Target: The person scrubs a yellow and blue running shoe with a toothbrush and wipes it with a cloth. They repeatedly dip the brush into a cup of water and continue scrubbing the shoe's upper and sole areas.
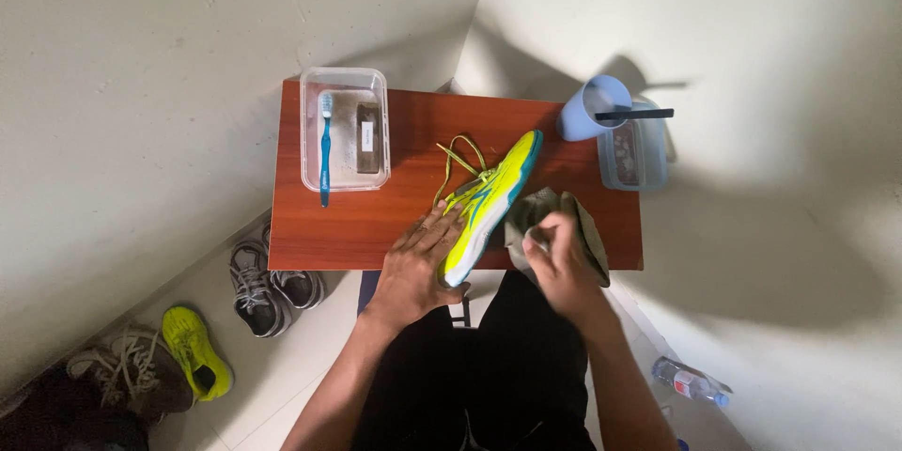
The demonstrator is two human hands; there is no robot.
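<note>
One shoe (489, 202), neon yellow with teal trim, lies on its side near the front edge of the red-brown surface (348, 225), heel toward the person, toe pointing up-right, laces (458, 162) loose and trailing toward the back. Left hand (413, 268) lies flat on the shoe's laced side and heel, fingers spread, pinning it down rather than pinching. Right hand (564, 263) is closed around a grey-green cloth (587, 230), bunched, touching or just beside the shoe's sole edge; exact contact can't be told. Judging by this, wiping looks under way, not finished. The shoe looks fairly clean from this view, but dirt is too small to tell.

Back left: clear tub (344, 129) holding a blue toothbrush (325, 146) and a brown block, both untouched. Back right: pale blue cup (590, 105) with a dark stick across it, beside a second tub (637, 155). On the floor, left: grey sneakers (272, 287), another yellow shoe (197, 349), more pairs. A bottle (691, 381) lies at right.
</note>
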